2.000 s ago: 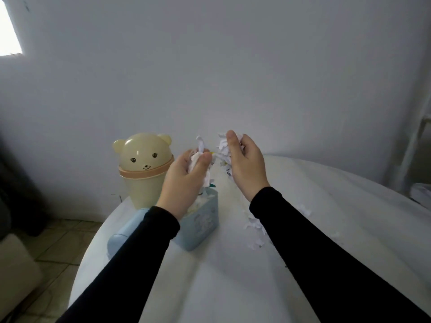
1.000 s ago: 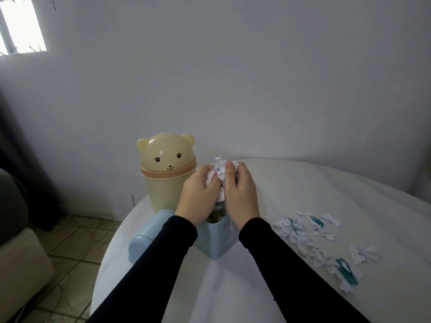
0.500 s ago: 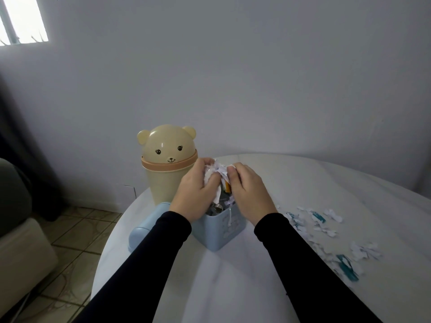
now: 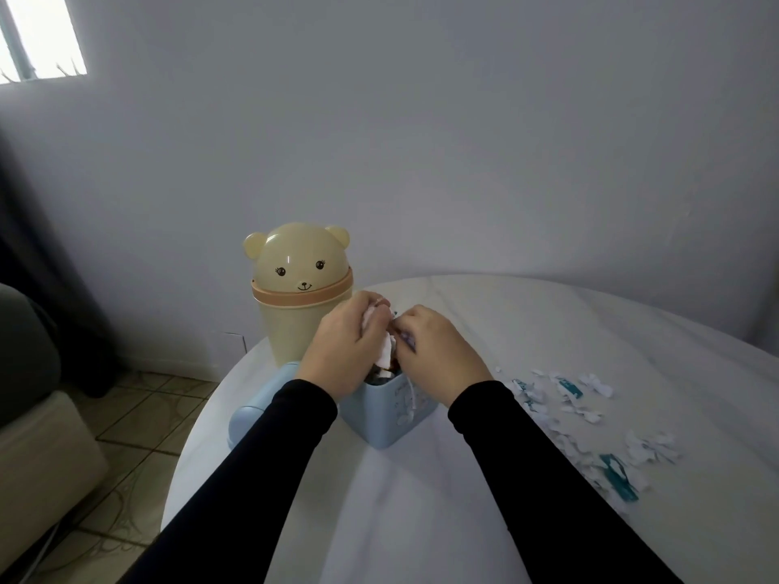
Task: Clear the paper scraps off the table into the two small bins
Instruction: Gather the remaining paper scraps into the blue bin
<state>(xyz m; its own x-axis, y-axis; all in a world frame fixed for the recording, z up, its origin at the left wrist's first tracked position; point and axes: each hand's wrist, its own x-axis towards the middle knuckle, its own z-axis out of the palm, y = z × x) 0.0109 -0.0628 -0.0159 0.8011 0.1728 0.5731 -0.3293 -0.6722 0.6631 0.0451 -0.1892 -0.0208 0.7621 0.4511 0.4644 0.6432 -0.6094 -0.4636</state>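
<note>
Head view: left hand [image 4: 343, 356] and right hand [image 4: 438, 354], fingers clenched on paper scraps [image 4: 384, 351], should press them into the blue bin [image 4: 390, 419] without spilling.

Bright window [image 4: 40, 40], dark curtain [image 4: 38, 263], tiled floor [image 4: 139, 419].

Showing no readable text, label, brand or number anywhere; only a faint pale print, too blurred for reading, on the side of the blue bin [image 4: 390, 419], and a drawn face on the bear bin [image 4: 301, 288]
</note>
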